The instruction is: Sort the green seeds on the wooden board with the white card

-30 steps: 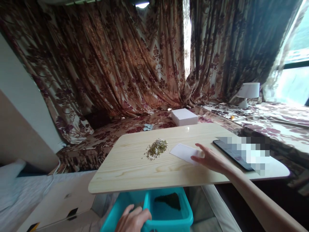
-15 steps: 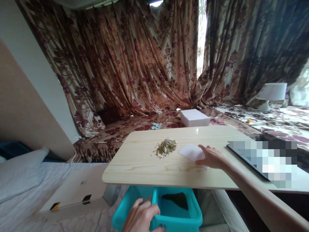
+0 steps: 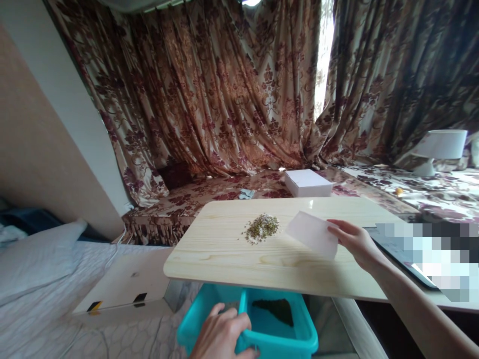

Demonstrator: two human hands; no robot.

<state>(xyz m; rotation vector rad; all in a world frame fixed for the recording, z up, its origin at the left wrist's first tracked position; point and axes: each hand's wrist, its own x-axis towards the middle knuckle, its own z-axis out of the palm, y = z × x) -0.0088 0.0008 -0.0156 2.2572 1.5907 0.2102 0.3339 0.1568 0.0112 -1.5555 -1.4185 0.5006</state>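
My right hand (image 3: 354,242) pinches the right edge of a thin white sheet (image 3: 312,234), which is tilted just above the wooden tabletop (image 3: 217,254). Left of the sheet lies a loose pile of small green grains mixed with white bits (image 3: 262,228); sheet and pile are apart. Below the table's near edge, my left hand (image 3: 224,331) is closed over the near side of a turquoise two-part bin (image 3: 282,341). Dark green grains (image 3: 277,310) lie in the bin's right compartment. My hand partly hides the left compartment, where a few pale bits show.
A tablet-like device (image 3: 404,254), its screen blurred out, lies on the table's right side. Behind the table are a white box (image 3: 309,183) and a small cloth (image 3: 247,194). A flat white carton (image 3: 123,281) rests on the bed at left; a lamp (image 3: 445,144) stands far right.
My right hand has lifted the white sheet off the tabletop and drawn it slightly right, away from the pile. My left hand stays on the bin. The camera view has shifted a little left.
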